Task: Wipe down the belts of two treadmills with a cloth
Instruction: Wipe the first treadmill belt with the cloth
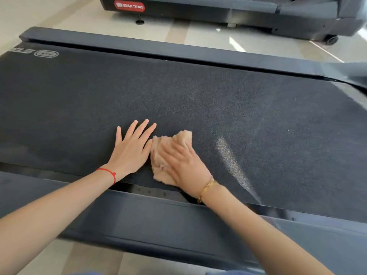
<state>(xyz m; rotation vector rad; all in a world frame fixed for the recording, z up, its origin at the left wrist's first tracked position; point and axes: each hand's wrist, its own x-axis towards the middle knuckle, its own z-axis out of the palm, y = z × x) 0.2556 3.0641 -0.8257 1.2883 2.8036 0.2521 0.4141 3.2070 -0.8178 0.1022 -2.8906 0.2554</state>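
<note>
Pressing down with flat, straight fingers, the right hand point(183, 165) lay on top of the tan cloth point(168, 153), which sat bunched on the dark belt point(238, 108) close to its near edge. The left hand point(132, 148) rested just beside the cloth, fingers spread flat on the belt. A second treadmill point(228, 12) stood beyond the far edge, on the floor point(59, 18).

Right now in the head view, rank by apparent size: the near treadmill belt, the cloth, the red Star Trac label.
1. near treadmill belt
2. cloth, partly under the right hand
3. red Star Trac label, farther off, so true size unsure
</note>
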